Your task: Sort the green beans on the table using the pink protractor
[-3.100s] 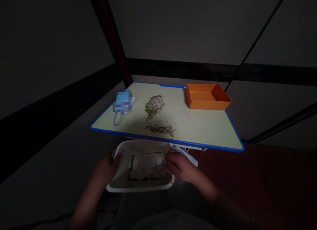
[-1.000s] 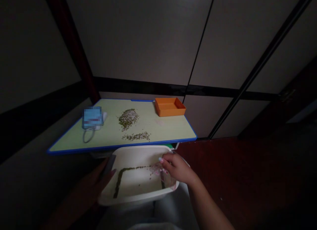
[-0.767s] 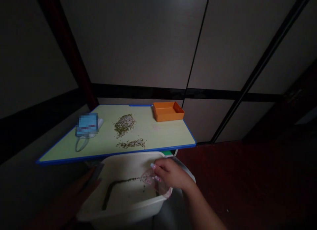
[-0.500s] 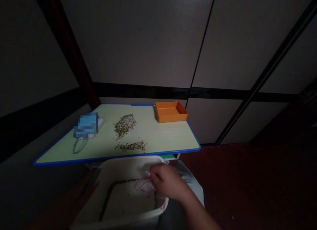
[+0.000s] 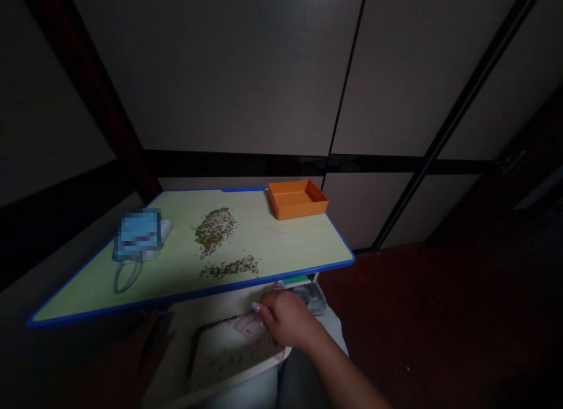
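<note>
A white plastic basin sits low in front of me, partly under the table's near edge. Small dark seeds or grains line the edges of its floor, and more are scattered in blur near its front. My left hand, in deep shadow, grips the basin's left side. At the right side, my right hand is closed in a pinch on crumpled clear plastic film with pink print, perhaps a bag. The film hangs inside the basin; whether these fingers also hold the rim is hidden.
On the pale table with blue edging lie a heap of mixed seeds and a smaller strip of seeds. An orange box stands back right. A blurred-out blue device with a looped cord lies left. Cabinet panels rise behind.
The view has swung right. The basin has come lower and under the table edge, and grains inside have shifted into a line along its left and back. Both hands stay on it.
</note>
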Available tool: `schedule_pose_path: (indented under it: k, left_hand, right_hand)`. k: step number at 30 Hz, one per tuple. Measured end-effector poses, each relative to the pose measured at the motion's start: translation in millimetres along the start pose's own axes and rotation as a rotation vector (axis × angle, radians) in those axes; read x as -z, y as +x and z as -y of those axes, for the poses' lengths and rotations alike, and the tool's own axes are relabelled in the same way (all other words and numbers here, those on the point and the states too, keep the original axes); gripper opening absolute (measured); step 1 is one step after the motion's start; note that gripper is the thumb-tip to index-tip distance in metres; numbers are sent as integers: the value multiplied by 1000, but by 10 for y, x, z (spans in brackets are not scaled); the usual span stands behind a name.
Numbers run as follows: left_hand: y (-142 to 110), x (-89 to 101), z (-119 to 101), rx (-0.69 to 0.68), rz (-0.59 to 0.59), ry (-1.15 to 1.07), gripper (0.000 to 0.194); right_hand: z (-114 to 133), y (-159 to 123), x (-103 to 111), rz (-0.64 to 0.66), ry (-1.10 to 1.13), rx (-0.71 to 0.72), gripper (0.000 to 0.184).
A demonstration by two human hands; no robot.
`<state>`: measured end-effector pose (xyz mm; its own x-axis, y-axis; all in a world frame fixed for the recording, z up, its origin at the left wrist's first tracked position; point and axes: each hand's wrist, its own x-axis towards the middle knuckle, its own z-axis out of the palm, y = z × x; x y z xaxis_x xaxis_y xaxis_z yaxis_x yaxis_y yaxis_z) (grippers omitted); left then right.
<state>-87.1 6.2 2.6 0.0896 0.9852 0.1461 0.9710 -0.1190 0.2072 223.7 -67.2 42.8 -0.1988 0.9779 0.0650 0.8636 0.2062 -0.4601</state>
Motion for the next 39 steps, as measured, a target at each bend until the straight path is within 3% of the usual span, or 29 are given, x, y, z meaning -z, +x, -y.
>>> schedule_pose_path:
  k: [2, 3, 5, 7, 9, 12, 14, 25, 31, 39]
  left_hand:
    - [106, 204, -180, -90, -45, 60, 77]
    - [139, 286, -305, -80, -135, 108, 80]
    - [148, 357, -571, -197, -199, 122, 80]
    - [90, 285, -776, -252, -248, 122, 76]
    - [10, 118, -865, -309, -204, 142, 71]
    - [-60, -101, -842, -315, -150, 110, 73]
    - [-55, -149, -807, -283, -143, 117, 75]
    - [119, -210, -708, -313, -128, 2, 74]
    - [108, -145, -763, -235, -109, 65, 69]
    - [59, -84, -802, -237, -82, 54, 73]
  right_hand:
    - [34, -10, 11, 3, -11, -12, 34]
    - [46, -15, 19, 4, -15, -21, 34]
    - [59, -21, 36, 2, -17, -35, 34]
    - [54, -30, 46, -6, -4, -39, 33]
    - [39, -48, 42, -20, 11, -35, 32]
    - [18, -92, 11, -56, 22, -28, 33]
    - [17, -124, -15, -83, 29, -33, 34]
    - [107, -150, -26, -34, -43, -49, 32]
    - [81, -136, -28, -34, -62, -40, 32]
    - [131, -114, -11, 14, -96, -92, 31]
